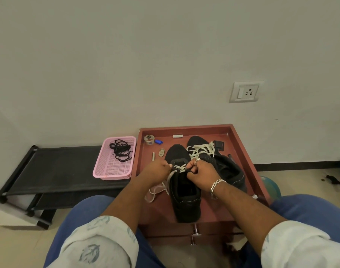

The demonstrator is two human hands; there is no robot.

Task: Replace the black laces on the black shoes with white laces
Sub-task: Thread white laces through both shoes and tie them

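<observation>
black laces (121,152) out, in pink basket (99,171) | far shoe (223,167) laced white | near shoe (184,200) part-laced | left hand (155,170), right hand (201,174) fingers pinch white lace (179,168) | tightening, upper eyelets likely left

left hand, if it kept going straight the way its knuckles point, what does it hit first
Likely the white lace it is pinching on the near black shoe, then the right hand just across; depth is hard to judge.
</observation>
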